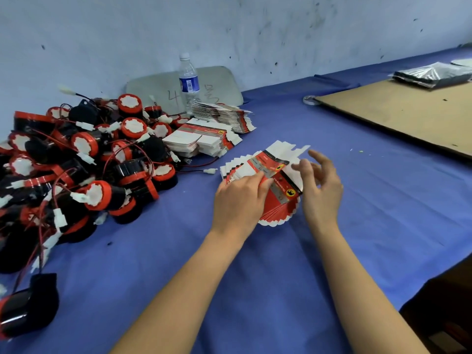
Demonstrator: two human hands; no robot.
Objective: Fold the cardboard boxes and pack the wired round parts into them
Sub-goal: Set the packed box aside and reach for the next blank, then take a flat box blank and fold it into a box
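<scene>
Cardboard, thin and glossy, printed red and white with scalloped edges, is seen as a fanned stack of flat boxes laid mid-table on a blue cloth. The stack is pressed down by the left hand, its fingers laid nearly straight on the top sheet. The right hand is held at the stack's right edge, fingers released and spread (nothing is gripped). More flat boxes are stacked beyond, beside a tangled heap of wired round parts, black and red. A plastic bottle is stood by the scuffed pale wall. A brown board is laid at the right. A broad stretch of cloth is seen toward the near edge.
</scene>
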